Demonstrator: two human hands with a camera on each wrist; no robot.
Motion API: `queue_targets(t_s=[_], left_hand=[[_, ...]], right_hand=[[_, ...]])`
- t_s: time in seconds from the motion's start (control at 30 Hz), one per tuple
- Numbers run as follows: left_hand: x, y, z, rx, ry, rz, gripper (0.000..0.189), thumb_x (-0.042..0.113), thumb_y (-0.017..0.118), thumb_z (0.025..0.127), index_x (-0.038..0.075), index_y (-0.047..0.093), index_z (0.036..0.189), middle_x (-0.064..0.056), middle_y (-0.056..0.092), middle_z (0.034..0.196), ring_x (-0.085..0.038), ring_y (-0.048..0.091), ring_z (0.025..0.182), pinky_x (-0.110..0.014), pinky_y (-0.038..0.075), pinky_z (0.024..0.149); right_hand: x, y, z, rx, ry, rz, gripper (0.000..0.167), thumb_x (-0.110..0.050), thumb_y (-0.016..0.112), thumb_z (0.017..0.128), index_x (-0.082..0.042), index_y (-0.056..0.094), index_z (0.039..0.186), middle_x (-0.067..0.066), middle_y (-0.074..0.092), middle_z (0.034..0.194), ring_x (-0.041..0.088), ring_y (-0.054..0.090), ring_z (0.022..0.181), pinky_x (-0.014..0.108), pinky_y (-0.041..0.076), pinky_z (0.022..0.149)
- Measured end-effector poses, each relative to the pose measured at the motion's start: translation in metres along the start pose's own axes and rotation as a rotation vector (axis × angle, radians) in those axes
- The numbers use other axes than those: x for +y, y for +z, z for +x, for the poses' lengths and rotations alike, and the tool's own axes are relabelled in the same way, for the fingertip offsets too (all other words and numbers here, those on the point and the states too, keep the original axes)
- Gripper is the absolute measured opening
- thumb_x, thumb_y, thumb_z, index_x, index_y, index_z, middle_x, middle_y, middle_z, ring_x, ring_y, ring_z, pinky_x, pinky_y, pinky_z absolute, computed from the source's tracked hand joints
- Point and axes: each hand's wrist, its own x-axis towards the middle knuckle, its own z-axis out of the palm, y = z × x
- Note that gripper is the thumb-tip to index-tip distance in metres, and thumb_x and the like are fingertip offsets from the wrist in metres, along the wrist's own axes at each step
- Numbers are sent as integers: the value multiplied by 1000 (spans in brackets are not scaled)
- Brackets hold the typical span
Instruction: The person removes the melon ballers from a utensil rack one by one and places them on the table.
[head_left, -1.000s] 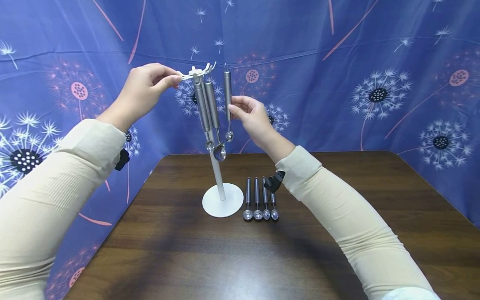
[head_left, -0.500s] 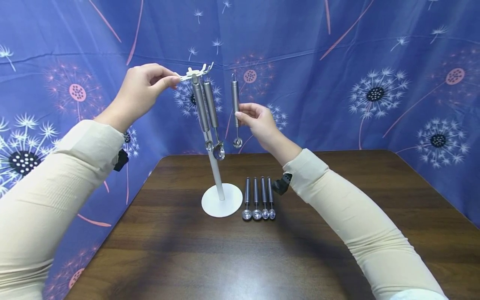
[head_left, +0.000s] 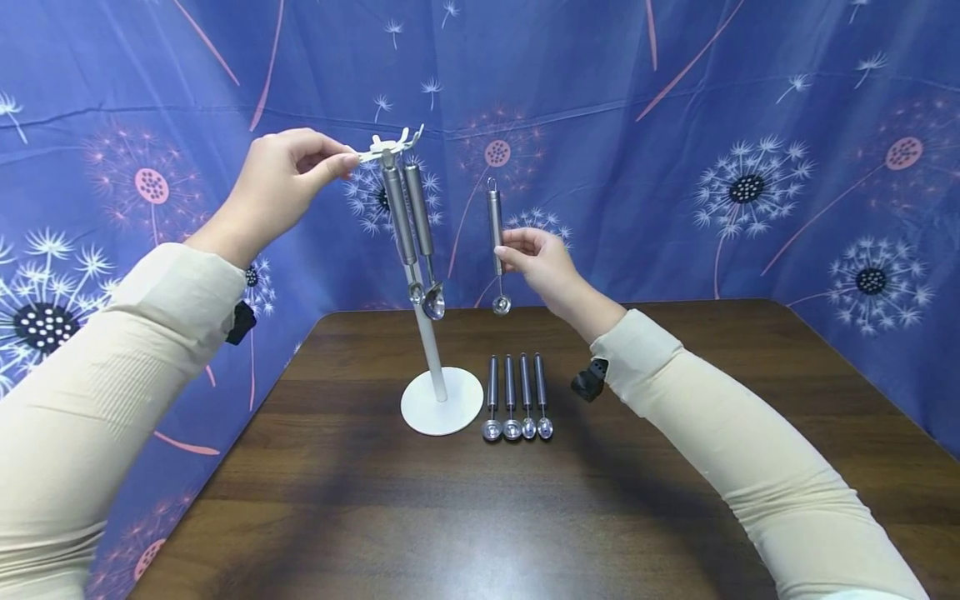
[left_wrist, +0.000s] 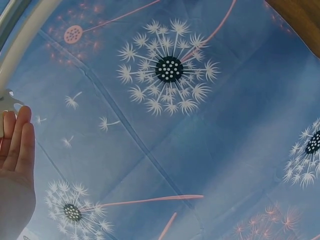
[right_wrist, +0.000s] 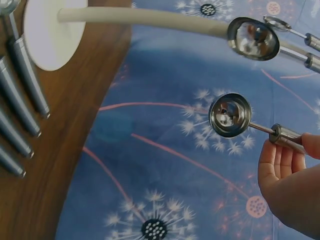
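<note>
My right hand (head_left: 543, 265) pinches the metal handle of a melon baller (head_left: 495, 229), held upright in the air to the right of the stand. Its round bowl (right_wrist: 230, 115) points down and shows in the right wrist view. With thumb and fingers, my left hand (head_left: 288, 179) grips an arm of the white hook rack (head_left: 384, 148) atop the white stand (head_left: 429, 342). Two more metal scoops hang from that rack, one with a small bowl (head_left: 398, 212) and one with a larger bowl (head_left: 434, 302). In the left wrist view, only part of the left hand (left_wrist: 17, 165) shows.
Several metal scoops (head_left: 510, 383) lie side by side on the brown wooden table (head_left: 637, 500), handles pointing away, right of the stand's round white base (head_left: 442, 417). A blue dandelion-patterned cloth (head_left: 600, 167) hangs behind and left of the table.
My right hand has moved right and down, carrying the melon baller away from the hook rack. The left hand keeps its grip on the rack.
</note>
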Motion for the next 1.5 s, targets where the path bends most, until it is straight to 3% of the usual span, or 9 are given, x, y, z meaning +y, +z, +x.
queue_targets(t_s=[0.33, 0.77, 0.83, 1.0, 1.13, 1.37, 1.5], left_hand=[[0, -1, -1, 3, -8, -5, 35, 38, 63, 93, 10, 71, 111, 8, 67, 94, 8, 58, 80, -17, 44, 81], [0, 1, 0, -15, -21, -11, 37, 41, 62, 93, 12, 71, 113, 6, 67, 97, 6, 60, 83, -21, 47, 86], [0, 1, -1, -18, -24, -9, 37, 42, 61, 93, 12, 71, 113, 7, 67, 97, 6, 60, 84, -21, 47, 86], [0, 0, -1, -6, -25, -23, 35, 40, 63, 93, 11, 71, 112, 9, 66, 94, 5, 60, 84, -19, 46, 84], [0, 0, -1, 0, -25, -35, 34, 39, 64, 92, 11, 72, 111, 11, 67, 92, 4, 61, 83, -18, 45, 83], [-1, -1, -2, -5, -17, -20, 35, 40, 63, 93, 12, 71, 112, 13, 64, 91, 6, 59, 83, -18, 44, 82], [0, 0, -2, 2, -8, -21, 35, 39, 63, 93, 10, 71, 111, 13, 65, 90, 7, 59, 80, -16, 44, 80]], right_hand=[[17, -17, -5, 17, 57, -33, 35, -8, 63, 94, 6, 56, 125, -4, 58, 93, 7, 59, 82, 22, 56, 81], [46, -42, -16, 16, 162, -77, 39, -11, 61, 95, 6, 52, 129, 0, 56, 100, 7, 59, 85, 37, 54, 97], [52, -44, -17, 12, 179, -76, 39, -11, 61, 95, 7, 51, 129, 1, 57, 100, 5, 59, 84, 30, 56, 92], [63, -49, -22, 12, 223, -80, 37, -8, 60, 95, 11, 50, 126, 3, 57, 100, 3, 61, 80, 27, 56, 91], [72, -54, -26, 13, 264, -106, 36, -8, 60, 96, 11, 50, 124, 4, 56, 100, 4, 61, 77, 30, 56, 93], [89, -61, -33, -12, 320, -105, 34, -6, 59, 95, 12, 49, 121, -1, 58, 89, 8, 61, 73, 23, 59, 78], [98, -63, -37, -29, 346, -91, 34, -4, 59, 94, 14, 48, 121, -1, 59, 84, 10, 63, 72, 31, 60, 84]])
